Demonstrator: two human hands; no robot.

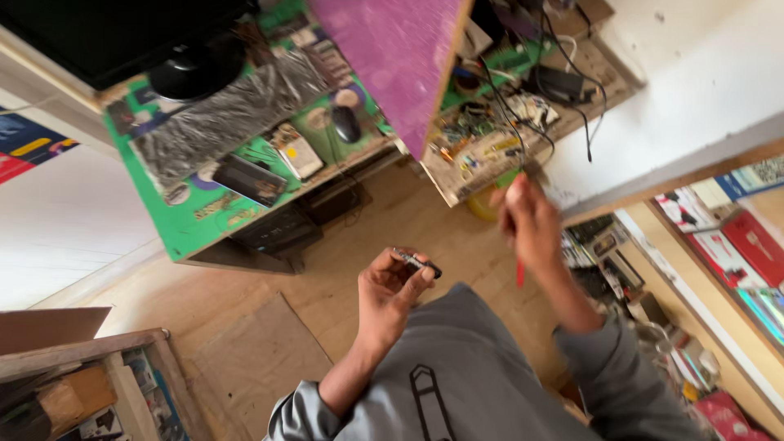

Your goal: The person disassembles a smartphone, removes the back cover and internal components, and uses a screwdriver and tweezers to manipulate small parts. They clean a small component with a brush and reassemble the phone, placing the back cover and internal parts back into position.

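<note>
Small dark oblong part [420, 264] pinched in left hand [390, 296], thin red tool [519, 272] in right hand [531, 224]

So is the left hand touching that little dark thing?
Touching. The head view shows the left hand pinching the small dark part between thumb and fingertips, with no gap.

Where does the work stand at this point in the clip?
Done: nothing finished shows. In hand: the left hand pinches a small dark part; the right hand grips a red-handled tool, apart from the part. Left: tool and part have not met; loose components lie on the workbench.
</note>
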